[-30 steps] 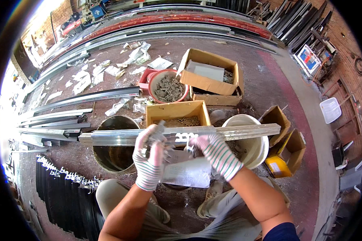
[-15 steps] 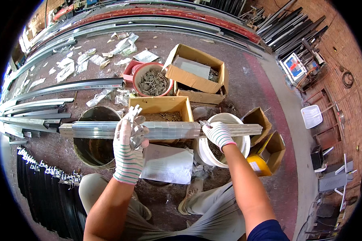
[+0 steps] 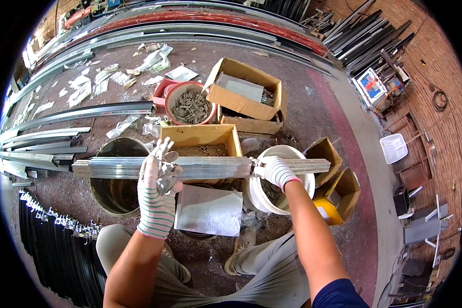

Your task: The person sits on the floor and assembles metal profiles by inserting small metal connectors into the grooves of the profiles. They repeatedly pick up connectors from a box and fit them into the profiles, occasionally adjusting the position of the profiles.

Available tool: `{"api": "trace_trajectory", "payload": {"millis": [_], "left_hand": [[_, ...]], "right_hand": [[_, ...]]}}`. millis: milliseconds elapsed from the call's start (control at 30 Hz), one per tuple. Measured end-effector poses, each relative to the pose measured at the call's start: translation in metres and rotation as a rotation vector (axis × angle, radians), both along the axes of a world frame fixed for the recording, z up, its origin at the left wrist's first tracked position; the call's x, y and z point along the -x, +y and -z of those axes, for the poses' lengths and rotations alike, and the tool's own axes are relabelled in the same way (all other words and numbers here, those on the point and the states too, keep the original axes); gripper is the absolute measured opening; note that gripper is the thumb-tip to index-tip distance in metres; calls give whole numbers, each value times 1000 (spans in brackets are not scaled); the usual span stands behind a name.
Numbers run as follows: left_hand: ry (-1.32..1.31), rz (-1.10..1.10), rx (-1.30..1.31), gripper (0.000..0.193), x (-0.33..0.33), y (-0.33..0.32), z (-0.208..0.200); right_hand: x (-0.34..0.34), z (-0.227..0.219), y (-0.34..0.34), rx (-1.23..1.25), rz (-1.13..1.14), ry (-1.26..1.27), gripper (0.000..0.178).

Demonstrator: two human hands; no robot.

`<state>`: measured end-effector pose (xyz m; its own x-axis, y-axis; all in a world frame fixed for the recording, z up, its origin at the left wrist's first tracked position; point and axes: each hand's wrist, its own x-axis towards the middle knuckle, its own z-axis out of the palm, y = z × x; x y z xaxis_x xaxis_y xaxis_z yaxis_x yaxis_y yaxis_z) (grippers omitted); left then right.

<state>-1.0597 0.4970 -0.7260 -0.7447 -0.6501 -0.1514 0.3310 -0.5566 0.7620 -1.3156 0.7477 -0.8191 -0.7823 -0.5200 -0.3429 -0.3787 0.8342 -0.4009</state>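
Note:
A bundle of long silvery metal strips [image 3: 205, 167] lies crosswise in front of me, over a dark bucket [image 3: 110, 192] on the left and a white bucket [image 3: 255, 194] on the right. My left hand [image 3: 155, 197], in a striped white glove, is closed around several small shiny metal brackets [image 3: 165, 167] above the strips. Gloved too, my right hand [image 3: 277, 172] rests by the right end of the bundle's shiny section. Its fingertips pinch together at a small metal piece [image 3: 252, 163], mostly covered by the fingers.
Beyond the strips stand a wooden box [image 3: 200, 134], a round tub of small metal parts [image 3: 191, 105] and a cardboard box [image 3: 246, 105]. A paper sheet [image 3: 209, 210] lies nearer me. Black profiles [image 3: 51, 246] are stacked at left; a yellow box [image 3: 344, 197] stands right.
The whole view has shifted slightly. In my left hand the brackets sit at a different angle, more bunched together. My right hand stays at the same spot on the bundle.

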Motion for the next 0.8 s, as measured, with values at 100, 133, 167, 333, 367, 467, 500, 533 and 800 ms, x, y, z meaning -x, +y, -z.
{"api": "trace_trajectory", "payload": {"millis": [100,133,167,333,367,467,500,533,800], "left_hand": [[-6,12,4,44,1,1,3],[-22,22,10,46,0,1,3],[-37,32,16,49,-1,1,2],[-54,59,30,52,1,3,5],[-46,69,34,51,1,2,7],[-28,88,49,51,1,1,10],[-23,93,55,52,1,0,10],[-31,89,45,52,1,1,10],[-42,94,-1,52,1,6,11]], "right_hand": [[2,4,2,127,-23,-47,39],[2,3,0,129,-30,-56,39],[2,2,-1,132,-36,-64,40],[-1,-2,-4,0,-63,92,40],[-2,-6,-6,-13,-64,80,41],[-2,-1,-8,38,-77,79,38],[-3,-1,-8,50,-79,75,37],[-2,0,-7,44,-83,83,36],[6,12,-1,117,-91,46,31]]}}
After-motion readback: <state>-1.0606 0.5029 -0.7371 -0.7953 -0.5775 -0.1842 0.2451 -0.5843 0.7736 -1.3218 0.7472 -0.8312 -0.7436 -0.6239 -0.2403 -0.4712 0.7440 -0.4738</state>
